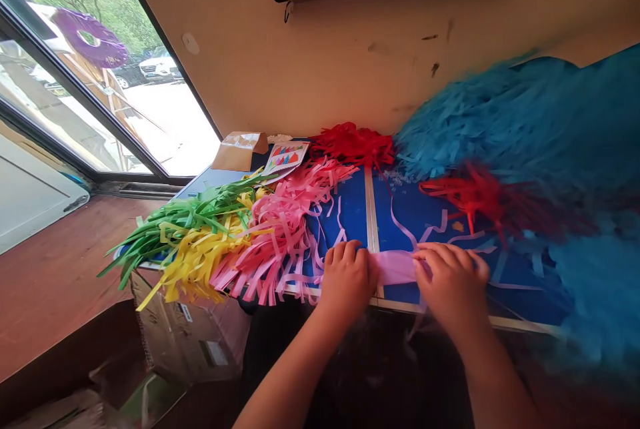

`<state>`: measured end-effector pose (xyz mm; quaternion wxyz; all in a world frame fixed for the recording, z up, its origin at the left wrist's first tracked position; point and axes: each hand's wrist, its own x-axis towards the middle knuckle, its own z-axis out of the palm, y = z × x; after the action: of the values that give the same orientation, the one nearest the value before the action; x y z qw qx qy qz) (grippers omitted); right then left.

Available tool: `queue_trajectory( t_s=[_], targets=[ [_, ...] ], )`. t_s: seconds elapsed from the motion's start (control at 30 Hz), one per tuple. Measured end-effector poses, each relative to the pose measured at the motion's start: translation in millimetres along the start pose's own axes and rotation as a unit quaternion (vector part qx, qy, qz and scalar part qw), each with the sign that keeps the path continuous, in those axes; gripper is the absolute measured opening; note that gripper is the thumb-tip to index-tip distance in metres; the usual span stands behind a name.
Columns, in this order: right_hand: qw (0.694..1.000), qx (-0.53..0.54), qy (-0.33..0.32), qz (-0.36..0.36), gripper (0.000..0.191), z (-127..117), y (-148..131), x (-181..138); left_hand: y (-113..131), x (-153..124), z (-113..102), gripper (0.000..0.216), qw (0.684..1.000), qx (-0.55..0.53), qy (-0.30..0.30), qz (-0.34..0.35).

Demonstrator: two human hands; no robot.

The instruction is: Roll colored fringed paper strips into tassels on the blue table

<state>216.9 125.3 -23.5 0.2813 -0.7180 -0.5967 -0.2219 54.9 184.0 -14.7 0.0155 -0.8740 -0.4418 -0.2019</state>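
Note:
Between my two hands a lilac tissue paper tassel is stretched flat, its uncut middle band showing and thin strips trailing from it. My left hand is closed on the left end, knuckles up. My right hand pinches the right end with thumb and fingers. Both hands are low over the front edge of the blue table. Left of my left hand lie fringed pink tassels, yellow tassels and green tassels. Part of the lilac paper is hidden under my fingers.
Blue fringe is heaped on the right, with red fringe beside it and a red bundle at the back. A printed card and brown envelope lie near the wall. A cardboard box stands below left.

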Motion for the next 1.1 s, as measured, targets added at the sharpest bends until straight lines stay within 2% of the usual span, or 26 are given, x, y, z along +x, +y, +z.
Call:
queue_trajectory(
  t_s=[0.17, 0.3, 0.37, 0.47, 0.53, 0.57, 0.67, 0.77, 0.83, 0.93, 1.03, 1.1],
  targets=[
    [0.995, 0.002, -0.095, 0.030, 0.020, 4, 4, -5, -2, -1, 0, 0.018, 1.000, -0.003, -0.024, -0.009],
    [0.991, -0.011, -0.123, 0.057, 0.020, 6, 5, -4, -3, 0, 1, 0.021, 0.999, -0.004, -0.044, 0.000],
    [0.992, -0.027, -0.108, 0.055, 0.021, 2, 4, -2, -4, 0, 1, 0.023, 0.999, -0.004, -0.043, 0.003],
    [0.996, -0.059, -0.040, 0.046, 0.023, -11, -5, -2, -4, 1, 2, 0.024, 0.999, -0.004, -0.034, 0.012],
    [0.998, -0.065, -0.008, 0.021, 0.023, -18, -16, -4, -4, 0, 3, 0.025, 0.999, -0.003, -0.029, 0.017],
    [0.998, -0.061, -0.014, -0.004, 0.024, -21, -23, -6, -4, 0, 3, 0.026, 0.999, -0.002, -0.027, 0.018],
    [0.990, -0.034, -0.102, -0.088, 0.037, -17, -41, -15, -5, 1, 3, 0.030, 1.000, 0.004, -0.023, 0.014],
    [0.976, -0.038, -0.195, -0.087, 0.053, -7, -47, -23, -5, 2, 3, 0.032, 0.999, 0.020, -0.025, 0.010],
    [0.970, -0.064, -0.229, -0.055, 0.063, -4, -42, -26, -5, 3, 3, 0.033, 0.999, 0.030, -0.026, 0.023],
    [0.965, -0.105, -0.239, -0.020, 0.071, -10, -23, -28, -5, 4, 4, 0.034, 0.998, 0.040, -0.028, 0.047],
    [0.970, -0.128, -0.207, 0.004, 0.063, -23, 3, -29, -5, 4, 6, 0.034, 0.998, 0.044, -0.028, 0.047],
    [0.979, -0.142, -0.144, 0.033, 0.053, -34, 19, -30, -6, 4, 7, 0.034, 0.998, 0.043, -0.021, 0.046]
  ],
)
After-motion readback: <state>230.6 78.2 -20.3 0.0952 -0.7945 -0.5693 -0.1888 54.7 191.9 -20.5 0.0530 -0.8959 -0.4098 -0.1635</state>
